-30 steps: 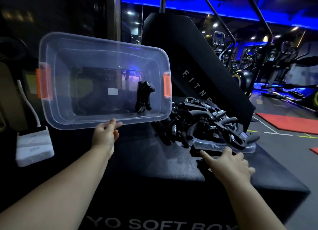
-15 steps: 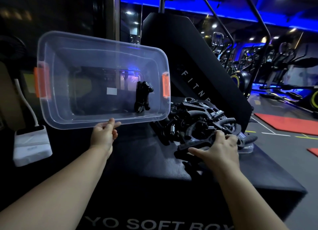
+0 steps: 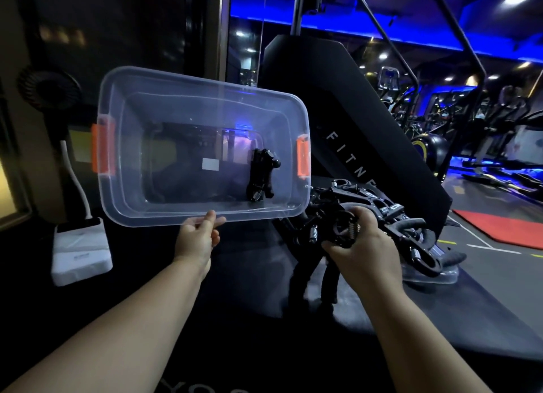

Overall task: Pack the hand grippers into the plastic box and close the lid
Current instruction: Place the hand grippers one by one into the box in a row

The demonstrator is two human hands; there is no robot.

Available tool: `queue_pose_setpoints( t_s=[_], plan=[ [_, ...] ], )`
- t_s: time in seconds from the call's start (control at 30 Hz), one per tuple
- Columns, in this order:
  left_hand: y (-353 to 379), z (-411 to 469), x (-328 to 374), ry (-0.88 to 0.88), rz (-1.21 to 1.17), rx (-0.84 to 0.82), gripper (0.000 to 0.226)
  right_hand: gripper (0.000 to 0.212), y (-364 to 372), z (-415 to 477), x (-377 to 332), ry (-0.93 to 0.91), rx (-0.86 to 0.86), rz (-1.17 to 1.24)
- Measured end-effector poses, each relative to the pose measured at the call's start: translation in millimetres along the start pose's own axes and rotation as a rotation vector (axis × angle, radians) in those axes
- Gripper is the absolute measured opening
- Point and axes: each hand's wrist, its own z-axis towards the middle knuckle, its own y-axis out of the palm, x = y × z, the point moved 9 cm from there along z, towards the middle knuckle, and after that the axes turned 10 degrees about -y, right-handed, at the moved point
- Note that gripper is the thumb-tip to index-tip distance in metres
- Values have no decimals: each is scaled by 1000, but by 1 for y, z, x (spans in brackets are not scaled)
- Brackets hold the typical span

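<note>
Lying inside the tilted plastic box (image 3: 164, 107) was one hand gripper (image 3: 262, 178); the pile (image 3: 396, 225) right of the box lay unpacked, the lid (image 3: 440, 276) off. The right hand (image 3: 364, 245) had its grip curled round another gripper (image 3: 338, 231) beside the box; the left hand (image 3: 199, 234) pinched its rim.

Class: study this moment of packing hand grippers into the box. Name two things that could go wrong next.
1. The left hand holds the tilted plastic box by one rim only. It may slip, and the hand gripper inside could slide out.
2. The right hand grips a second gripper at the tangled pile. Lifting it might snag others and drag them off the black platform.
</note>
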Motion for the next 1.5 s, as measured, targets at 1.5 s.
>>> queue_pose_setpoints(
  t_s=[1.5],
  plan=[
    [-2,-4,2,-63,-127,-26,14,63,54,75,-64,-120,-116,429]
  ],
)
